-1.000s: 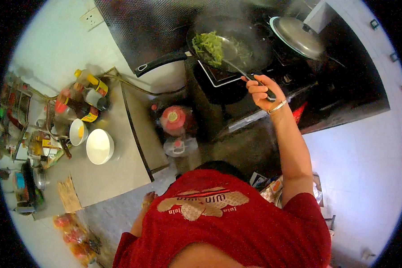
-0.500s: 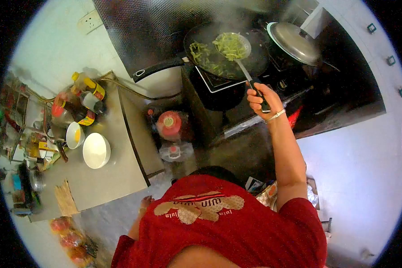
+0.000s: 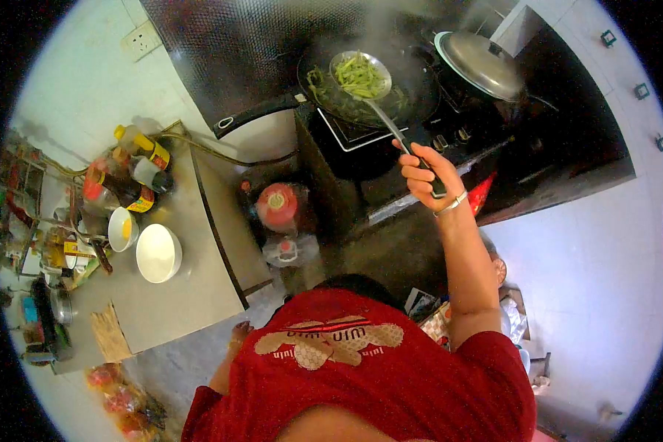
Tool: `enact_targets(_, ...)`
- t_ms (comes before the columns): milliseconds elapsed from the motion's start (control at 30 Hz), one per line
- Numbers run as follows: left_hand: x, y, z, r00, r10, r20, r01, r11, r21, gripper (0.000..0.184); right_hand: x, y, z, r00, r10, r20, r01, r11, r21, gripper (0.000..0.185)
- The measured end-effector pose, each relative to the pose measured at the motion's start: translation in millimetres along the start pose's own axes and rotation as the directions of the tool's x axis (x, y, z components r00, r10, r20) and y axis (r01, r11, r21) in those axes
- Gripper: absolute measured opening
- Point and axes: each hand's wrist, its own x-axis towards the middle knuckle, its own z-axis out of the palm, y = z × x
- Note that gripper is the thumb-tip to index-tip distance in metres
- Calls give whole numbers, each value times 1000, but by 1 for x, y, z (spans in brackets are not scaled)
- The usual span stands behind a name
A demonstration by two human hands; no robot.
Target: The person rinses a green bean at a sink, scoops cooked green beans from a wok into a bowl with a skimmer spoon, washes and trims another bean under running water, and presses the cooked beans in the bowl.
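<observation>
My right hand (image 3: 429, 177) is wrapped round the black handle of a skimmer (image 3: 384, 118) with a round metal bowl. Green vegetable strips (image 3: 361, 76) are heaped in the bowl, which is held over a dark wok (image 3: 420, 96). More green pieces lie in the wok beneath, partly veiled by steam. The wok's long black handle (image 3: 261, 116) points left. My left hand (image 3: 241, 331) hangs low beside my body, near the counter's corner and apart from any object; its fingers are too small and dark to make out.
A lidded pan (image 3: 482, 66) stands right of the wok on the stove. On the left counter (image 3: 177, 309) are a white bowl (image 3: 159, 253), a smaller bowl (image 3: 123, 229) with something yellow, and several bottles (image 3: 144, 147). A red container (image 3: 276, 206) stands below, between counter and stove.
The skimmer with its vegetables has shifted slightly left over the wok, and my right hand has moved slightly with it. My left hand stays low beside my body.
</observation>
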Motion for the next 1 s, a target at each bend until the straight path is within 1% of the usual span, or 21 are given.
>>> enact_targets(33, 2, 0, 1, 998, -52, 27, 57, 965, -256, 29, -2, 1, 2, 998, -41, 53, 40, 999, 13, 31)
enact_targets(100, 3, 1, 1, 991, -63, 119, 126, 749, -650, 30, 1, 4, -6, 995, -60, 81, 59, 998, 10, 30)
enact_targets(133, 4, 2, -2, 995, -74, 72, 99, 875, -473, 29, 0, 5, -9, 992, -75, 98, 75, 997, 7, 30)
enact_targets(167, 3, 3, -2, 999, -39, 37, 46, 975, -217, 29, 1, 3, -1, 994, -100, -36, 94, 985, -144, 28)
enact_targets(200, 2, 3, -4, 1000, 26, 14, -27, 998, 60, 28, 4, -1, 3, 994, -105, -36, 99, 985, -141, 28)
enact_targets(233, -2, 2, -5, 996, 91, 10, -91, 960, 266, 28, 5, -3, 5, 989, -96, -108, 77, 982, -173, 22)
enact_targets(300, -4, 5, -6, 989, 147, 21, -141, 894, 424, 27, 9, -2, 6, 971, -151, -186, 89, 948, -306, 13)
enact_targets(400, -9, 2, -4, 990, 135, 32, -134, 874, 467, 26, 3, -4, 5, 975, -156, -158, 105, 950, -293, 15)
enact_targets(433, -11, 1, -5, 991, 130, 32, -130, 870, 475, 26, 1, -1, 6, 954, -229, -192, 144, 915, -376, 21)
enact_targets(467, -11, 0, -5, 991, 132, 30, -130, 866, 483, 26, -3, 5, 5, 956, -228, -186, 144, 915, -377, 21)
enact_targets(533, -12, -1, -6, 991, 132, 31, -130, 854, 503, 26, -7, 12, 2, 894, -397, -209, 190, 758, -624, 21)
enact_targets(600, -13, -2, -5, 990, 139, 33, -135, 840, 526, 27, -2, 4, 4, 895, -382, -233, 176, 779, -602, 20)
enact_targets(667, -13, -1, -5, 987, 157, 31, -149, 827, 542, 27, 8, -11, -2, 975, -177, -137, 123, 937, -328, 9)
enact_targets(700, -11, 1, -6, 986, 163, 32, -154, 821, 549, 28, 10, -14, -2, 989, -106, -100, 78, 964, -253, 9)
enact_targets(733, -9, 1, -4, 983, 180, 30, -166, 816, 553, 28, 10, -14, -3, 990, -106, -97, 79, 964, -252, 9)
enact_targets(800, -4, -2, -1, 972, 234, 32, -208, 783, 587, 29, 4, -4, 4, 952, -230, -199, 132, 902, -410, 20)
enact_targets(833, 1, -2, 2, 952, 303, 33, -256, 738, 624, 30, 0, 1, 6, 936, -283, -210, 141, 846, -514, 21)
enact_targets(900, 2, 0, 7, 889, 458, 3, -318, 614, 723, 30, -9, 5, 0, 937, -302, -178, 167, 830, -532, 21)
enact_targets(933, -3, 7, 9, 891, 455, 1, -317, 621, 717, 30, -10, 5, -6, 929, -322, -182, 174, 815, -553, 21)
enact_targets(967, -14, 20, 7, 956, 292, 30, -251, 761, 598, 28, -9, 1, -10, 930, -317, -188, 166, 815, -554, 21)
enact_targets(1000, -17, 23, 9, 976, 212, 55, -208, 819, 535, 27, -6, -7, -13, 946, -259, -196, 147, 880, -452, 23)
